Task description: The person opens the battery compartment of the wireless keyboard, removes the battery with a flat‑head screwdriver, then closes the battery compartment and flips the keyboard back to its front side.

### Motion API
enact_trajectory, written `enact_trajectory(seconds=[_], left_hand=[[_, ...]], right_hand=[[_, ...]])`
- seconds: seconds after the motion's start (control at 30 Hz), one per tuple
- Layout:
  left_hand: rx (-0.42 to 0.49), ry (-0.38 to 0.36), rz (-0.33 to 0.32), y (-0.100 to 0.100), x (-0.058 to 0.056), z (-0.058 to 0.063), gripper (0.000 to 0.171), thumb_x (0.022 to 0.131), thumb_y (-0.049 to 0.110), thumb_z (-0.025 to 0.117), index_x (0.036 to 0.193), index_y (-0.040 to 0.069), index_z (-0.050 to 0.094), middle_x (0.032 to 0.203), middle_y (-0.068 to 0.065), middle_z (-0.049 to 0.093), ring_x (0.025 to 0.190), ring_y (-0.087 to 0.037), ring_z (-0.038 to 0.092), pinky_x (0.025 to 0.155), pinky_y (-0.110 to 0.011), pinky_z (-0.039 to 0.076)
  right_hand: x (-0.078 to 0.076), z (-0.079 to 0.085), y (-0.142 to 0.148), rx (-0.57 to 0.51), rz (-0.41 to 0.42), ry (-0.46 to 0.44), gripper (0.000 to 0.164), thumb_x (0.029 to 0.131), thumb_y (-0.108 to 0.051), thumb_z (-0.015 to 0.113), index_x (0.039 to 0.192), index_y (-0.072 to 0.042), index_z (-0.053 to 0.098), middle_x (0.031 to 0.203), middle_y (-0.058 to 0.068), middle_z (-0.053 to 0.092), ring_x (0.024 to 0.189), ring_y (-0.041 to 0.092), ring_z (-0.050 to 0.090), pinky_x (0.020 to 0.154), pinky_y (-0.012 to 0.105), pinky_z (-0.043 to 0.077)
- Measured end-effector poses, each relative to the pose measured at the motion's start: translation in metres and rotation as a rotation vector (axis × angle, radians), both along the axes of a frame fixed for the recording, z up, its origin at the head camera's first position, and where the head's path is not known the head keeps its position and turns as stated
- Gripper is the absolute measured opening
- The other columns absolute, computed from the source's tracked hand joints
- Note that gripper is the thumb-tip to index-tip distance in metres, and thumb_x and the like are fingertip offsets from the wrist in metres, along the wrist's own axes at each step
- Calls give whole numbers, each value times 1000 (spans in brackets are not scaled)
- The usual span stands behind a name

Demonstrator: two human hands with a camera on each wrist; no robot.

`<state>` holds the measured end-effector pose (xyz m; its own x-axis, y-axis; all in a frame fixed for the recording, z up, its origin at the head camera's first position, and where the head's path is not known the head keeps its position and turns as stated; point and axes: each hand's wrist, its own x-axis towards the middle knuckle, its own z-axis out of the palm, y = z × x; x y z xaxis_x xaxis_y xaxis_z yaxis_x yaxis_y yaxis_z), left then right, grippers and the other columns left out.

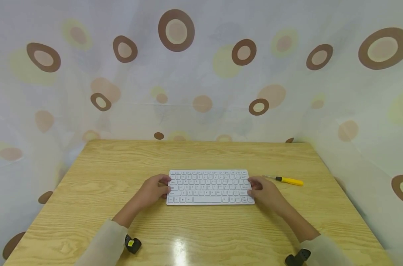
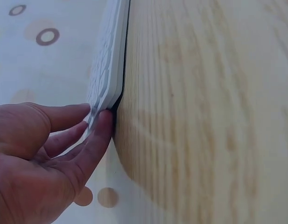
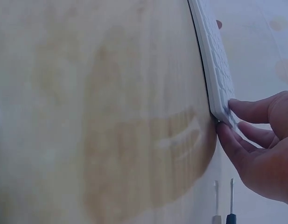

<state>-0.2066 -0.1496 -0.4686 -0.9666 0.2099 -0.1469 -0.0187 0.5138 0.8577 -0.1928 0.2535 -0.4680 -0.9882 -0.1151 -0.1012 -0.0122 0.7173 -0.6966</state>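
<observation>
A white keyboard (image 1: 208, 187) lies in the middle of the wooden table, its keys facing up and its long side running left to right. My left hand (image 1: 155, 189) grips its left end; in the left wrist view the thumb is on the key side and a finger is at the lower edge of the keyboard (image 2: 108, 65). At the opposite end my right hand (image 1: 266, 192) pinches the keyboard the same way, thumb on top and a fingertip under the corner in the right wrist view. A screwdriver (image 1: 291, 181) with a yellow and black handle lies just beyond the right hand.
The light wooden table (image 1: 201, 229) reaches back to a pale curtain (image 1: 201, 77) with brown and yellow circles, which also hangs at both sides. Black wrist cameras sit on both sleeves, one of them the left camera (image 1: 133, 244).
</observation>
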Motion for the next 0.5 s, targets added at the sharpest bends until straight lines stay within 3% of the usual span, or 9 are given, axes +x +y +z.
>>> enact_trajectory(seconds=[0.17,0.5], left_hand=[[33,-6,9,-3,-10,-4,31,99,6,61,130,1,59,119,-14,64,98,-20,67,80,-30,58],[124,-24,-1,-6,-27,-3,40,101,2,56,141,0,51,124,-20,60,103,-24,67,84,-32,58]], right_hand=[[11,0,4,-56,-25,-24,44,91,-13,72,132,-3,59,118,11,65,102,21,60,91,38,50],[21,-2,7,-84,38,-19,53,88,-12,76,136,-1,57,119,13,62,103,21,61,87,30,52]])
